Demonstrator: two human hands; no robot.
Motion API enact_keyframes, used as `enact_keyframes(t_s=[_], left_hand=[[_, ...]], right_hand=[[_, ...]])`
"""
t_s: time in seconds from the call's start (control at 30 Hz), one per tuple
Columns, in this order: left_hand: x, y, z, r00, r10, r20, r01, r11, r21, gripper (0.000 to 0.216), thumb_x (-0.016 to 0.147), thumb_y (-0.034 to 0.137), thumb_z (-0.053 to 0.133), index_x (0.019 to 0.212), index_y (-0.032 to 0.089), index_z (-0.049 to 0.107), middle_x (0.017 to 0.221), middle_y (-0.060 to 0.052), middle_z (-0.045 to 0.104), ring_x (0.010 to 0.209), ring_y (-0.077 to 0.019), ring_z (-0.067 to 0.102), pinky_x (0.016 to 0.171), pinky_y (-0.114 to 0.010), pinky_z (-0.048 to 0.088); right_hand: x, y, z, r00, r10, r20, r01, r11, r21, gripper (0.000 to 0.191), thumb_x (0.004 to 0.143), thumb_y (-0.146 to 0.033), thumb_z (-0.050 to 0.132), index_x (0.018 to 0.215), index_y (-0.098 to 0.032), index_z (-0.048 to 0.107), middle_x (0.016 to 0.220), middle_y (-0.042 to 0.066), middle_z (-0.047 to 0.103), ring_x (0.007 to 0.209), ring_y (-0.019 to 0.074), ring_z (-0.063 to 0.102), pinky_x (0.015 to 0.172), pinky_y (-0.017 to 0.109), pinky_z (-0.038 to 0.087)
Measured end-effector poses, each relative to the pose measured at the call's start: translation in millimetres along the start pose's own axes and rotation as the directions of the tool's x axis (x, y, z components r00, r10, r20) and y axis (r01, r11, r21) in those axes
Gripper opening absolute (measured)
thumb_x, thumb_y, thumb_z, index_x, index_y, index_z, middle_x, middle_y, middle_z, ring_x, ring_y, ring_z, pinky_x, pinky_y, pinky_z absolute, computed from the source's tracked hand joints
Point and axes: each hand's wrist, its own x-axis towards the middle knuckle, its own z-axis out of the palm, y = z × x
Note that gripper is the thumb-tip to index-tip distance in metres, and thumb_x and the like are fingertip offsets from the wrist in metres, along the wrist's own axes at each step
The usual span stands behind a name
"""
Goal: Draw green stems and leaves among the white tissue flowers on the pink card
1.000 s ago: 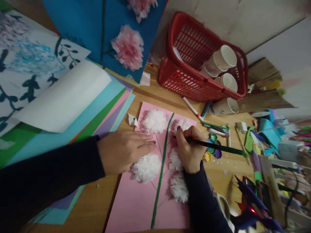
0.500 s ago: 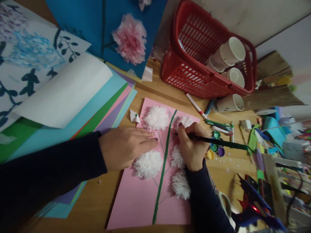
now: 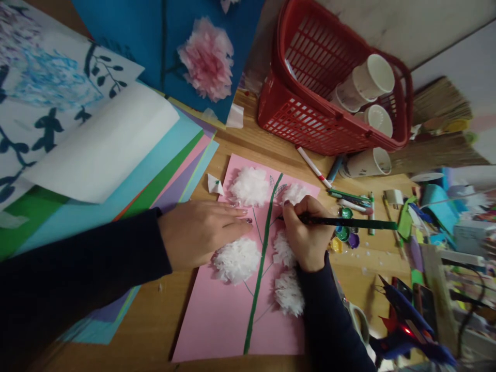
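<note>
A pink sheet [image 3: 217,320] lies on the wooden table, with a thick green painted stem [image 3: 256,294] down its middle and thin branch lines. Several white tissue-paper flowers [image 3: 237,260] sit on it either side of the stem. My left hand [image 3: 205,232] rests flat on the sheet's left part, fingers stretched out, between two flowers. My right hand [image 3: 308,235] grips a slim dark paintbrush [image 3: 352,222] with a green end. Its tip points at the sheet just right of the stem, partly hidden by my fingers; I cannot tell whether it touches.
A red plastic basket [image 3: 302,111] with paper cups stands at the back. Small paint pots [image 3: 343,233], markers [image 3: 313,166] and scissors [image 3: 358,320] lie right, beside a blue glue gun [image 3: 406,325] with a red light. Coloured paper sheets [image 3: 135,170] are stacked left.
The brush's rear end has swung slightly toward the back of the table. My right hand has barely shifted, and my left hand stays in place on the sheet.
</note>
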Motion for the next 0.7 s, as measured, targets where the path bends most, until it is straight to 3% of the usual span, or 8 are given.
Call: enact_keyframes(t_s=[0.37, 0.7], left_hand=[[1.7, -3.1, 5.3, 0.993, 0.058, -0.107, -0.054, 0.998, 0.039, 0.041, 0.085, -0.002, 0.036, 0.114, 0.008, 0.063, 0.116, -0.013, 0.07, 0.111, -0.0226, 0.065, 0.096, -0.039, 0.053], [-0.1, -4.2, 5.2, 0.996, 0.051, -0.072, -0.048, 0.998, 0.032, 0.044, 0.084, -0.003, 0.035, 0.118, 0.009, 0.06, 0.121, -0.014, 0.067, 0.117, -0.0221, 0.062, 0.098, -0.039, 0.052]], right_hand=[[1.4, -2.6, 0.9, 1.0, -0.002, -0.031, 0.002, 1.0, 0.003, 0.036, 0.072, -0.011, 0.059, 0.05, -0.021, 0.033, 0.046, -0.009, 0.03, 0.044, 0.0066, 0.027, 0.042, 0.023, 0.021], [0.9, -0.1, 2.9, 0.998, -0.015, -0.067, 0.015, 1.0, -0.004, 0.035, 0.074, -0.012, 0.06, 0.053, -0.021, 0.034, 0.048, -0.008, 0.031, 0.046, 0.0065, 0.028, 0.044, 0.024, 0.023]])
